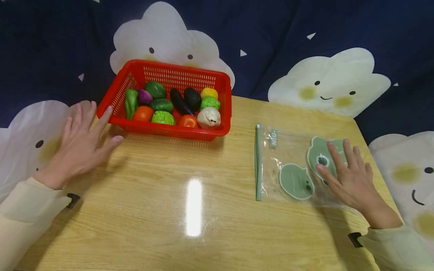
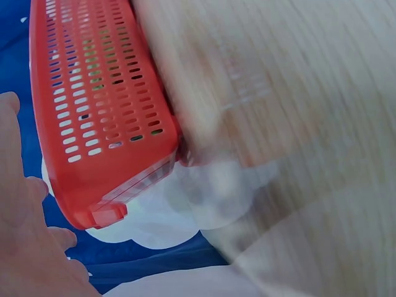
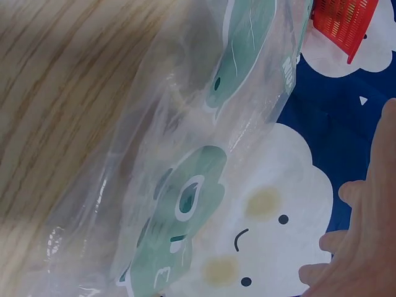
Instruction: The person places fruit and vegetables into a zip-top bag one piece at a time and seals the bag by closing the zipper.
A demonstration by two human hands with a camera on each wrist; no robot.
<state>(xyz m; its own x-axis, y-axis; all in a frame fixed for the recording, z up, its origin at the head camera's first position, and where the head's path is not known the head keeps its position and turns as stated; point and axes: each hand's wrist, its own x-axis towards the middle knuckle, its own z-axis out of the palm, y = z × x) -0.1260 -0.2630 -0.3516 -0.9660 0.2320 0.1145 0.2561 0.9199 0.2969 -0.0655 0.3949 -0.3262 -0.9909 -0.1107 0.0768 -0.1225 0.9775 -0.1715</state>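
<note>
My left hand (image 1: 79,145), fingers spread, is at the near left corner of a red plastic basket (image 1: 169,131); its index fingertip overlaps the rim in the head view. Inside the basket lie toy-like vegetables, among them a green pepper (image 1: 131,102), an eggplant (image 1: 180,101), a cucumber (image 1: 162,105), a tomato (image 1: 143,113) and a whitish bulb (image 1: 208,117). On the right, my right hand (image 1: 354,180) hovers with spread fingers over a clear zip bag (image 1: 271,162) with green cartoon prints, covering part of it. The bag lies flat, its green zip edge facing left. Neither hand holds anything.
Both items rest on a light wooden table (image 1: 142,203) with a bright glare spot near its middle. Behind and beside it hangs a dark blue cloth (image 1: 257,22) printed with smiling white clouds. The basket stands at the table's back edge.
</note>
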